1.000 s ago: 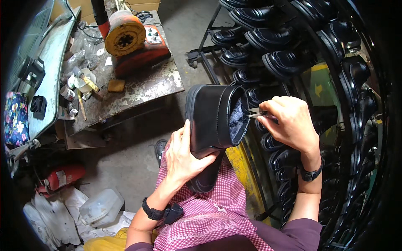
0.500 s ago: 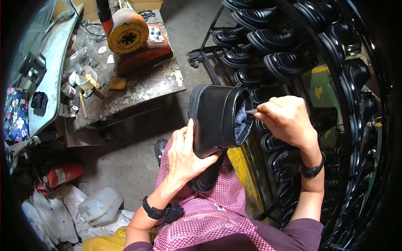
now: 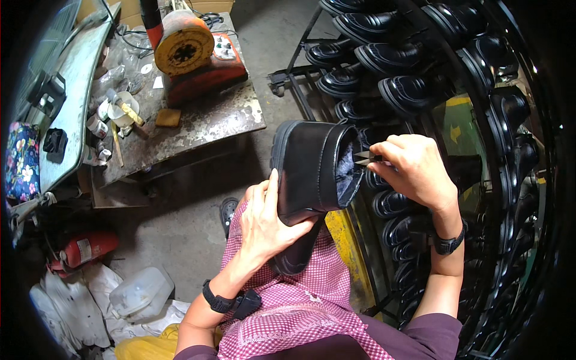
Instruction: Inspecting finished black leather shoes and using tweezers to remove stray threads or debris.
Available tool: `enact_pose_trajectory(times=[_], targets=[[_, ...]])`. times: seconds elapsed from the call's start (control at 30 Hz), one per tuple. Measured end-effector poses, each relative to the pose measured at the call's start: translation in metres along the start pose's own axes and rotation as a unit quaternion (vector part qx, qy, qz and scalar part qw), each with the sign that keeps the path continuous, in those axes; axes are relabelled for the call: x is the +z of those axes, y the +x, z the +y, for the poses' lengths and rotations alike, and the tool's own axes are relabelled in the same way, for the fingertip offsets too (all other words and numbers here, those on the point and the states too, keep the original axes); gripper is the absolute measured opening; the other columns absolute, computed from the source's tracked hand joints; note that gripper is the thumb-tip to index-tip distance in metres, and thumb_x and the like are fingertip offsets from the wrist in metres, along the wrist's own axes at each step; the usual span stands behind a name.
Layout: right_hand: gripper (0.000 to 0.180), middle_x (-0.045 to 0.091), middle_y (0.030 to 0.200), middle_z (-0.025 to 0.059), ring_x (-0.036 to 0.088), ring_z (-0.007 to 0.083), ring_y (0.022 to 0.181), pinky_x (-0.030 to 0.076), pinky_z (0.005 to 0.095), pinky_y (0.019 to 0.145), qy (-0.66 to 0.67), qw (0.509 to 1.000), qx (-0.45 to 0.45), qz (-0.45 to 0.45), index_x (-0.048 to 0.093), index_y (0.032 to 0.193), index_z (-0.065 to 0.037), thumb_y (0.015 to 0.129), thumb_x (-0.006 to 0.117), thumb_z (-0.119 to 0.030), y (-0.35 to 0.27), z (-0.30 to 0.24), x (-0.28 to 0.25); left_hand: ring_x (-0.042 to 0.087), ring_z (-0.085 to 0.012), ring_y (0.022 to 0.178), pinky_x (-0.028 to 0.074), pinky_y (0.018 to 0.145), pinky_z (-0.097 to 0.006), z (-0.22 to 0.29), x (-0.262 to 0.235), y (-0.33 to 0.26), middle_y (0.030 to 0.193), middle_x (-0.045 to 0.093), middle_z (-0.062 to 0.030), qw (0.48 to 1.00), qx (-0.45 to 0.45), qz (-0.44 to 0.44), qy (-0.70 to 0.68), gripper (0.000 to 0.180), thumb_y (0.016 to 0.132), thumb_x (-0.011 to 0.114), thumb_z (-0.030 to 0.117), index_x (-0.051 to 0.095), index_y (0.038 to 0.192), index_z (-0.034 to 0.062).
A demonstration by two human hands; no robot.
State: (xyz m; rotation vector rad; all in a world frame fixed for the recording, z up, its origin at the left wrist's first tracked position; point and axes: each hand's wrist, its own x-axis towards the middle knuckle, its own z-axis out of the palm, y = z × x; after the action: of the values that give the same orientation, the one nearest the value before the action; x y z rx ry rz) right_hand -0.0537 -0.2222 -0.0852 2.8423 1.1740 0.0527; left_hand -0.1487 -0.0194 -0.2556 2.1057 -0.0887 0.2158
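Note:
My left hand (image 3: 269,221) grips a black boot (image 3: 312,171) from below, holding it over my lap with its open top turned to the right and a grey-blue lining showing inside. My right hand (image 3: 413,170) pinches small metal snips (image 3: 365,158) with the blades at the rim of the boot's opening. A second black boot (image 3: 298,252) lies on my pink checked apron (image 3: 288,312) under the held one. Both wrists wear dark watches.
A black metal rack (image 3: 420,66) filled with several black boots curves along the right. At the left stands a stained worktable (image 3: 198,123) with an orange machine (image 3: 195,57), cups and brushes. On the floor are a red extinguisher (image 3: 87,249), a plastic jug (image 3: 141,291) and white sacks.
The boot has shifted slightly in my left hand, and my right hand with the snips stays at the opening's rim, moved a little lower.

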Motion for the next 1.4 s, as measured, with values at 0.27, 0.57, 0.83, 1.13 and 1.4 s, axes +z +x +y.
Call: enact_pose_trajectory(times=[0.27, 0.57, 0.83, 1.13, 1.4], targets=[[0.022, 0.055, 0.067, 0.0051, 0.058, 0.0224, 0.063, 0.046, 0.0325, 0.059, -0.077, 0.996, -0.044, -0.003, 0.061, 0.081, -0.006, 0.067, 0.075, -0.015, 0.009, -0.004, 0.01, 0.051, -0.0349, 0.1, 0.048, 0.082, -0.042, -0.002, 0.001, 0.0, 0.109, 0.05, -0.0199, 1.0, 0.006, -0.008, -0.005, 0.095, 0.055, 0.082, 0.037, 0.041, 0.129, -0.0073], [0.02, 0.059, 0.064, 0.0061, 0.058, 0.0214, 0.055, 0.045, 0.0302, 0.052, 0.03, 0.996, -0.021, 0.077, 0.062, 0.081, -0.005, 0.07, 0.076, -0.014, -0.001, 0.002, 0.008, 0.052, -0.0344, 0.1, 0.048, 0.082, -0.042, -0.008, 0.001, 0.0, 0.11, 0.05, -0.0199, 1.0, -0.001, -0.008, -0.005, 0.097, 0.056, 0.082, 0.037, 0.039, 0.131, -0.006], [0.02, 0.061, 0.067, 0.007, 0.059, 0.0176, 0.054, 0.046, 0.0254, 0.05, 0.117, 0.988, 0.061, 0.074, 0.064, 0.087, -0.002, 0.073, 0.075, -0.012, -0.016, 0.013, 0.004, 0.053, -0.0344, 0.1, 0.048, 0.083, -0.042, -0.007, 0.001, 0.0, 0.111, 0.049, -0.0198, 1.0, -0.004, -0.011, -0.011, 0.098, 0.055, 0.082, 0.036, 0.037, 0.132, -0.0049], [0.017, 0.065, 0.081, 0.0032, 0.058, 0.0053, 0.072, 0.048, 0.0193, 0.067, 0.488, 0.832, 0.249, 0.086, 0.062, 0.096, 0.002, 0.082, 0.068, -0.005, -0.043, 0.014, 0.037, 0.054, -0.0347, 0.102, 0.047, 0.086, -0.042, -0.013, 0.002, -0.002, 0.113, 0.05, -0.0195, 0.999, -0.013, -0.007, -0.042, 0.098, 0.055, 0.083, 0.033, 0.037, 0.134, -0.003], [0.015, 0.064, 0.079, 0.0032, 0.058, 0.0059, 0.068, 0.047, 0.0193, 0.063, 0.551, 0.789, 0.261, 0.077, 0.064, 0.096, 0.003, 0.082, 0.066, -0.004, -0.054, 0.0, 0.064, 0.054, -0.035, 0.105, 0.046, 0.087, -0.042, -0.016, 0.002, -0.004, 0.117, 0.05, -0.0199, 0.998, -0.023, -0.013, -0.052, 0.098, 0.055, 0.082, 0.034, 0.037, 0.134, -0.0024]])
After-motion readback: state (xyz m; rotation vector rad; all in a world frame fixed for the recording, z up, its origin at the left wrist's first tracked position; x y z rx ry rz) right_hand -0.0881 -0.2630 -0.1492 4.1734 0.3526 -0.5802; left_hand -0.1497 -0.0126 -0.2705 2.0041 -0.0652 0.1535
